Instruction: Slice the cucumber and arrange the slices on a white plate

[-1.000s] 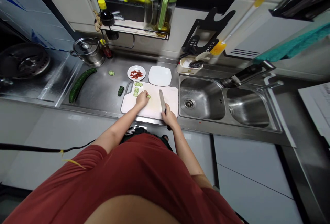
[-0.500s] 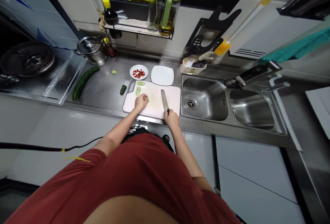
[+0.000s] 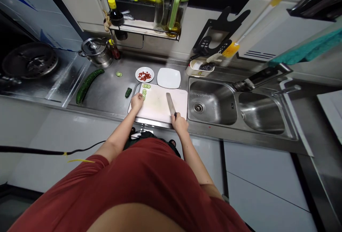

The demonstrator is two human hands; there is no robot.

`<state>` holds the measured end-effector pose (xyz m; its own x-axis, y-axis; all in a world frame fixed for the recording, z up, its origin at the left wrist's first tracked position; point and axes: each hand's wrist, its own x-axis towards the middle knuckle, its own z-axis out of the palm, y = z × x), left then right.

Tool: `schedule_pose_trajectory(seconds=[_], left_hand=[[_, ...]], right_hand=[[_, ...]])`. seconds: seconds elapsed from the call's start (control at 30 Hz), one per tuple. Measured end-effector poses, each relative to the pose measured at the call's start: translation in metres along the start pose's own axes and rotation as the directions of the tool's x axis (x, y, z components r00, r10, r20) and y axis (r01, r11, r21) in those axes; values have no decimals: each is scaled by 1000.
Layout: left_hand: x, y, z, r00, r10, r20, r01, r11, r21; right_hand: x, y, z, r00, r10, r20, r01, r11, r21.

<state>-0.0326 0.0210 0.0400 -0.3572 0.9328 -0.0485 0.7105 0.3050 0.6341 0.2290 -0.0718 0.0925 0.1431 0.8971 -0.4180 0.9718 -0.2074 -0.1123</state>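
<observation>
Cucumber slices (image 3: 144, 94) are gathered in a short overlapping row at the left end of a white cutting board (image 3: 160, 111), and a dark-skinned cucumber stub (image 3: 128, 92) lies just beside the board on the steel counter (image 3: 107, 93). A long cucumber (image 3: 87, 86) is seen uncut farther along the counter, with a loose slice (image 3: 119, 74) set apart above it. The hands are held apart. The left hand (image 3: 137, 101) is placed at the slices, though whether anything is gripped beneath its fingers cannot be told. The right hand (image 3: 179, 123) is closed on the handle of a kitchen knife (image 3: 171, 104), its blade held over the board, away from the slices. Chopped red chili (image 3: 144, 76) is served on a round plate (image 3: 151, 74) beyond the board, beside a square white plate (image 3: 169, 78). A stainless double sink (image 3: 211, 94) is set to the right; a lidded steel pot (image 3: 96, 54) and bottles (image 3: 115, 13) on a wall shelf (image 3: 144, 28) stand behind.
</observation>
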Motion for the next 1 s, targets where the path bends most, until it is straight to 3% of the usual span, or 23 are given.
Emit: schedule_pose_trajectory(seconds=[0.4,0.63,0.83,1.0], left_hand=[[-3,0,4,1000,24,-10,-22,987,158],[0,-4,6,999,11,-38,-8,995,101],[21,9,9,992,14,-124,-10,1000,26],[46,32,15,994,62,-87,-57,997,57]], right_hand=[[1,1,3,1000,-4,-10,4,1000,-11],[0,-3,2,1000,7,-2,-7,1000,-23],[-2,-9,3,1000,9,21,-9,1000,-24],[0,-10,6,1000,19,22,-18,999,-35]])
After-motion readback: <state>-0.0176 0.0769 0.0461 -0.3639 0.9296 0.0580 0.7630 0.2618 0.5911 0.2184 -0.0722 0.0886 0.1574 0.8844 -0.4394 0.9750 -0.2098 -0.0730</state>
